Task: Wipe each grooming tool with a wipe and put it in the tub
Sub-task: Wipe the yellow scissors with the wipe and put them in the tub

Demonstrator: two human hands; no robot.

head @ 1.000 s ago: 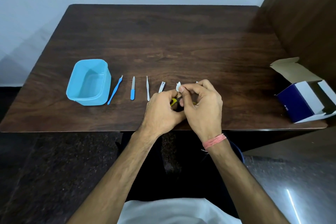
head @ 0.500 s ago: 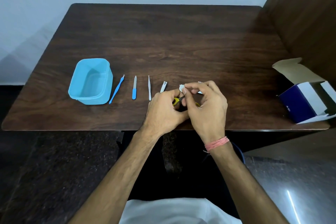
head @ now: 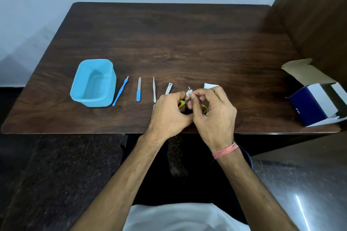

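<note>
My left hand (head: 169,113) grips small scissors (head: 181,103) by their yellow handles, blades pointing away. My right hand (head: 214,112) pinches a small white wipe (head: 188,92) around the blades; the blade tip shows just above the wipe. To the left lie, in a row, a nail clipper (head: 169,88), steel tweezers (head: 154,89), a blue-handled nail file (head: 139,89) and a thin blue cuticle tool (head: 120,91). The empty light-blue tub (head: 93,83) stands at the left end of the row.
A white wipe sachet (head: 210,86) lies just beyond my right hand. An open blue and white cardboard box (head: 317,97) sits at the table's right edge, beside a wooden wall panel (head: 317,15). The table's front edge (head: 75,133) runs under my wrists.
The wipe between my right fingers has slid a little along the scissor blades, so the tip now shows. Both hands stay in the same place.
</note>
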